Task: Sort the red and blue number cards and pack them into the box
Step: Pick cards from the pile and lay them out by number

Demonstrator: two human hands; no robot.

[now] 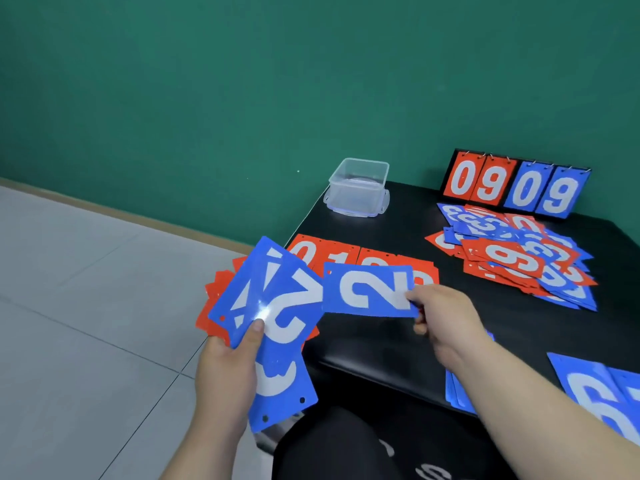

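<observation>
My left hand (225,372) grips a fanned stack of blue and red number cards (273,306) off the table's left edge, thumb on top. My right hand (440,313) pinches a single blue card showing 2 (367,291) by its right end, just right of the fan. Red cards (346,256) lie in a row on the black table (398,337) behind it. A mixed pile of red and blue cards (519,258) lies at the right. The clear plastic box (358,188) stands with nothing in it at the table's far left corner.
A scoreboard stand (516,185) reading 09 red and 09 blue stands at the back right. Blue cards (602,396) lie at the near right edge, more blue cards (457,389) under my right forearm. Grey floor tiles lie left, a green wall behind.
</observation>
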